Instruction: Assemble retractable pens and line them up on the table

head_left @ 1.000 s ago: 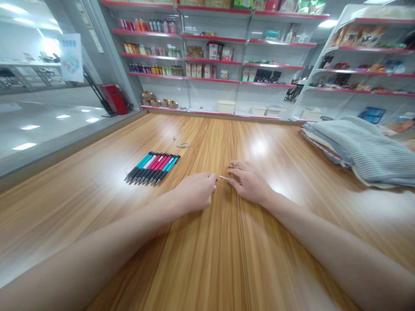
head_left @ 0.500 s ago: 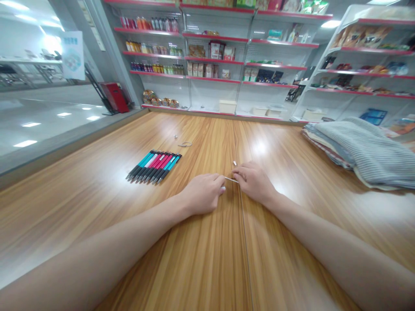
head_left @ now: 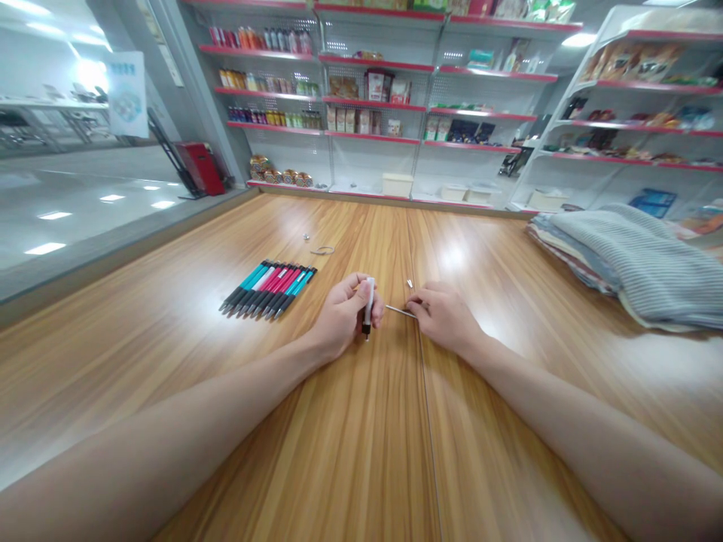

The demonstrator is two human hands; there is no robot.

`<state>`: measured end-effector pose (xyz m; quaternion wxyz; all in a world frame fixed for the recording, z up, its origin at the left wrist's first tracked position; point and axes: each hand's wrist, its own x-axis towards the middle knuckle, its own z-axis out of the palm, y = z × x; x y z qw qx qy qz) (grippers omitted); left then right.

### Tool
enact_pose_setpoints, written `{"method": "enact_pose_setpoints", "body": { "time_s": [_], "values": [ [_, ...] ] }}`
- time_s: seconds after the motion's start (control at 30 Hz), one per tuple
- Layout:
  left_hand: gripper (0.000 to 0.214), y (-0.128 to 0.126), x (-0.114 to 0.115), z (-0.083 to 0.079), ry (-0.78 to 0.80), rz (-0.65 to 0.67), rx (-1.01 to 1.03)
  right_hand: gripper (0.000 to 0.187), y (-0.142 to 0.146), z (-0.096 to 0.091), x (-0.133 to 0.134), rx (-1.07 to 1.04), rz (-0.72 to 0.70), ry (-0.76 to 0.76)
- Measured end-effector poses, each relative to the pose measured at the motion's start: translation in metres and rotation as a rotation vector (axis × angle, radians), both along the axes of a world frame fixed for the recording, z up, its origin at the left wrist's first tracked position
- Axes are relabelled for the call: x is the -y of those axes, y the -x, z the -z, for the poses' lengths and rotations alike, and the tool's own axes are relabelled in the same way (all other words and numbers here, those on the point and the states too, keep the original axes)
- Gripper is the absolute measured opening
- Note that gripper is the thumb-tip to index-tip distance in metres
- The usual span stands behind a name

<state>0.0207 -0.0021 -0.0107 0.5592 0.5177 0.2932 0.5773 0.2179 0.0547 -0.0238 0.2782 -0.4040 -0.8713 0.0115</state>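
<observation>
My left hand (head_left: 340,315) is closed around a white pen barrel (head_left: 369,295), tilted nearly upright, with a black end and a small tip pointing down toward me. To its right, my right hand (head_left: 447,316) pinches a thin pen refill (head_left: 400,310), whose free end points left toward the barrel without touching it. Just beyond the right fingertips lies a small silver piece (head_left: 410,284) on the wooden table (head_left: 361,436). Left of my hands, a row of several pens (head_left: 268,290) in teal, pink and white with black grips lies side by side.
Behind the pens are a thin looped band (head_left: 323,251) and a tiny shiny piece (head_left: 306,236). Folded striped cloths (head_left: 638,263) are stacked at the right. Shelves (head_left: 373,137) of goods stand beyond the far table edge.
My left hand has turned over and shifted slightly left, bringing the white barrel into view. My right hand with the refill has stayed nearly in place.
</observation>
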Motion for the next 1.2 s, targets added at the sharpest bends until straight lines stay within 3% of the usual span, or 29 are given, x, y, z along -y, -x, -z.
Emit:
{"method": "enact_pose_setpoints", "body": {
  "time_s": [0.17,0.37,0.5,0.67,1.2],
  "values": [
    [0.026,0.002,-0.002,0.0,0.071,0.109,0.063,0.013,0.0,0.0,-0.001,-0.025,-0.007,0.022],
    [0.02,-0.001,0.004,-0.003,0.113,0.173,-0.168,0.012,0.0,0.0,-0.002,0.01,0.006,0.017],
    [0.024,-0.003,0.006,-0.003,-0.014,0.155,-0.406,0.011,0.001,-0.007,0.003,-0.08,-0.062,-0.078],
    [0.027,-0.001,0.007,-0.004,-0.133,0.13,-0.553,0.011,0.004,-0.014,0.012,-0.177,-0.309,-0.159],
    [0.034,-0.002,0.007,-0.01,-0.182,0.075,-0.648,0.009,0.004,-0.013,0.016,-0.17,-0.428,-0.139]
  ]
}}
